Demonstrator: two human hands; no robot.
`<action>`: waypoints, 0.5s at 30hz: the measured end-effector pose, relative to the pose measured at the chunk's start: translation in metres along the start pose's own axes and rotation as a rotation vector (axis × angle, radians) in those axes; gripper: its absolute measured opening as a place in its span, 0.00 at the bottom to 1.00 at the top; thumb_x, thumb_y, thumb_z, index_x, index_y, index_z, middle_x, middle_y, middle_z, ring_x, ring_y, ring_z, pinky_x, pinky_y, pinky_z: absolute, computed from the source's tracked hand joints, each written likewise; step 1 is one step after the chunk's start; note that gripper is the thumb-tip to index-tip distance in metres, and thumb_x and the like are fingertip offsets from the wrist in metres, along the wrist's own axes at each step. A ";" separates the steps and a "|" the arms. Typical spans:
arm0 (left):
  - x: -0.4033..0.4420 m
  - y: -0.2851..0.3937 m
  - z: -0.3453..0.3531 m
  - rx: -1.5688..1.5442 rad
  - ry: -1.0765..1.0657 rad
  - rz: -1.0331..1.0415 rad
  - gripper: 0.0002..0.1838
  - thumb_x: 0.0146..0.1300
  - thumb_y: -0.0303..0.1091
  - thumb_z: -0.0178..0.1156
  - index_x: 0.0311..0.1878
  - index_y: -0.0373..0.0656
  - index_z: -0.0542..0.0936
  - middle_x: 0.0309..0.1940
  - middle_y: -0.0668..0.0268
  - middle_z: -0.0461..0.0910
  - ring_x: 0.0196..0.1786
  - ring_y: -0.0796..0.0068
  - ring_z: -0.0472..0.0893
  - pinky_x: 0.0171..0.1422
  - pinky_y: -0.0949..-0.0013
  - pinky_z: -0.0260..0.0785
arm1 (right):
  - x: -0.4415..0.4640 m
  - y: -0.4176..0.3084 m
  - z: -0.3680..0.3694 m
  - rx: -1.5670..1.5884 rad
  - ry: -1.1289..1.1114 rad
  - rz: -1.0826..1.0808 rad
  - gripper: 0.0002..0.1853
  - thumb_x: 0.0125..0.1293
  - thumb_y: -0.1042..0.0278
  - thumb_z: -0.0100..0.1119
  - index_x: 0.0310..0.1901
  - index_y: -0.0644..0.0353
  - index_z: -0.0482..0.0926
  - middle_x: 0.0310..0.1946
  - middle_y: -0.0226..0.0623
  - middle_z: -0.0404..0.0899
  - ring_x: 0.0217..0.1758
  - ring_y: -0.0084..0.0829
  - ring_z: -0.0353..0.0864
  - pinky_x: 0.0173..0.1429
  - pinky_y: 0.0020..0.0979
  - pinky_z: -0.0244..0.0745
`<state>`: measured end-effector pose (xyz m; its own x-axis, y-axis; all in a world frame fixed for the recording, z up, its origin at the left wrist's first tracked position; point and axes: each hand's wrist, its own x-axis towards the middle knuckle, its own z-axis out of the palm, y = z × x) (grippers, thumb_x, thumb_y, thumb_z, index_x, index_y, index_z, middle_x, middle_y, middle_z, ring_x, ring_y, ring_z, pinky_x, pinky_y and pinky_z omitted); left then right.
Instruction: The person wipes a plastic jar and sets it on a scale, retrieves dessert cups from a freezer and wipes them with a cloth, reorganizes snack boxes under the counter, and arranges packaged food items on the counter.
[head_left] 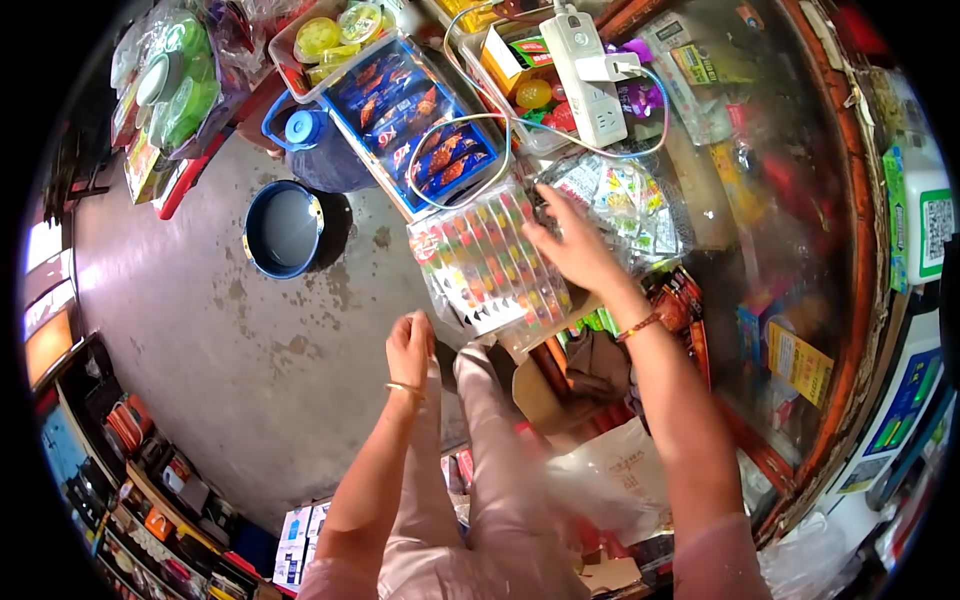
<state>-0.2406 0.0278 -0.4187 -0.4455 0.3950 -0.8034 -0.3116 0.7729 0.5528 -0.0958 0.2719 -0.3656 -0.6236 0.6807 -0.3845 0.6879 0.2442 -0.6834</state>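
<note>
A clear plastic pack (487, 255) filled with rows of small multicoloured pieces, perhaps candies, lies tilted in front of me. Over its right edge is my right hand (578, 250), thumb and forefinger apart; whether the fingertips press on the plastic I cannot tell. My left hand (410, 352) is closed just left of the pack's lower corner, above my knee. Its fingers curl inward, so anything inside them is hidden. Beyond the pack, a blue box (410, 115) holds wrapped snacks. To the right of it lie several clear printed packets (625, 205).
A white power strip (590, 80) with looping cables lies across the goods at the back. On the floor stand a blue-rimmed basin (283, 230) and a large blue water bottle (325, 150). A glass-topped case with a wooden edge (845, 330) borders my right side.
</note>
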 end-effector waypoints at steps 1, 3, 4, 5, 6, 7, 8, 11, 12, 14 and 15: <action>0.012 0.000 0.013 -0.112 0.056 0.108 0.20 0.64 0.42 0.50 0.52 0.36 0.69 0.42 0.58 0.76 0.39 0.75 0.75 0.41 0.73 0.69 | 0.001 -0.001 0.008 0.037 -0.009 -0.036 0.35 0.63 0.50 0.52 0.65 0.63 0.54 0.60 0.54 0.63 0.62 0.47 0.65 0.63 0.39 0.61; 0.028 0.001 0.036 -0.434 -0.158 0.104 0.32 0.65 0.36 0.50 0.68 0.43 0.48 0.56 0.60 0.66 0.55 0.74 0.67 0.54 0.70 0.65 | 0.001 -0.003 0.022 0.070 0.010 -0.059 0.36 0.64 0.50 0.50 0.64 0.66 0.53 0.61 0.58 0.60 0.64 0.49 0.62 0.64 0.39 0.60; 0.036 -0.017 0.051 -0.433 -0.160 0.100 0.32 0.65 0.36 0.50 0.68 0.43 0.48 0.56 0.60 0.66 0.55 0.74 0.67 0.54 0.70 0.65 | -0.001 0.000 0.023 0.070 0.009 -0.055 0.36 0.64 0.50 0.50 0.64 0.66 0.53 0.61 0.58 0.60 0.64 0.49 0.62 0.64 0.39 0.60; 0.048 -0.047 0.070 -0.248 -0.198 0.176 0.32 0.65 0.33 0.50 0.68 0.42 0.47 0.54 0.62 0.67 0.53 0.75 0.68 0.52 0.72 0.65 | -0.003 0.002 0.024 0.061 0.003 0.020 0.36 0.63 0.50 0.50 0.63 0.68 0.53 0.60 0.59 0.60 0.63 0.50 0.62 0.64 0.39 0.60; 0.050 -0.063 0.085 -0.061 -0.236 0.253 0.32 0.65 0.30 0.50 0.68 0.42 0.47 0.53 0.64 0.67 0.50 0.77 0.68 0.51 0.74 0.65 | -0.003 0.004 0.024 0.051 -0.001 0.094 0.36 0.63 0.50 0.50 0.63 0.71 0.53 0.60 0.59 0.61 0.63 0.52 0.62 0.64 0.38 0.59; 0.034 -0.066 0.096 -0.110 -0.191 0.312 0.32 0.65 0.27 0.49 0.68 0.41 0.46 0.51 0.66 0.68 0.48 0.77 0.68 0.49 0.75 0.65 | -0.009 0.010 0.021 0.098 -0.036 0.062 0.36 0.63 0.52 0.51 0.62 0.72 0.53 0.58 0.60 0.63 0.61 0.53 0.64 0.63 0.37 0.61; 0.019 -0.066 0.103 -0.162 -0.144 0.380 0.32 0.64 0.25 0.48 0.68 0.41 0.45 0.50 0.67 0.69 0.45 0.77 0.68 0.47 0.76 0.65 | -0.018 0.009 0.018 0.130 -0.007 0.032 0.35 0.63 0.52 0.50 0.62 0.72 0.53 0.58 0.60 0.62 0.61 0.52 0.63 0.63 0.38 0.61; 0.021 -0.047 0.093 -0.134 -0.254 0.236 0.36 0.60 0.23 0.48 0.68 0.33 0.42 0.58 0.46 0.65 0.58 0.58 0.69 0.61 0.68 0.60 | -0.025 0.017 0.030 0.127 0.079 0.027 0.36 0.64 0.52 0.50 0.63 0.72 0.52 0.60 0.59 0.61 0.63 0.52 0.61 0.63 0.40 0.60; 0.020 -0.042 0.090 -0.059 -0.254 0.223 0.35 0.60 0.24 0.48 0.67 0.33 0.43 0.58 0.45 0.65 0.58 0.56 0.69 0.60 0.67 0.61 | -0.027 0.017 0.031 0.126 0.078 0.021 0.36 0.64 0.52 0.50 0.63 0.72 0.52 0.60 0.59 0.61 0.63 0.52 0.61 0.63 0.40 0.60; 0.011 -0.034 0.079 0.087 -0.219 0.315 0.32 0.60 0.26 0.49 0.65 0.32 0.48 0.47 0.50 0.70 0.48 0.62 0.72 0.52 0.68 0.64 | -0.024 0.003 0.021 -0.060 0.032 0.121 0.34 0.63 0.53 0.51 0.61 0.72 0.55 0.56 0.58 0.65 0.60 0.53 0.65 0.61 0.42 0.63; 0.012 -0.028 0.074 0.233 -0.179 0.399 0.29 0.61 0.28 0.50 0.63 0.32 0.52 0.37 0.55 0.75 0.38 0.67 0.75 0.44 0.69 0.67 | -0.023 -0.004 0.013 -0.188 -0.006 0.109 0.31 0.63 0.54 0.52 0.58 0.71 0.59 0.53 0.56 0.68 0.54 0.51 0.70 0.55 0.42 0.67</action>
<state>-0.1755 0.0475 -0.4601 -0.3339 0.7462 -0.5759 0.0591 0.6264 0.7773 -0.0894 0.2467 -0.3620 -0.5432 0.7063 -0.4540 0.8085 0.2942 -0.5096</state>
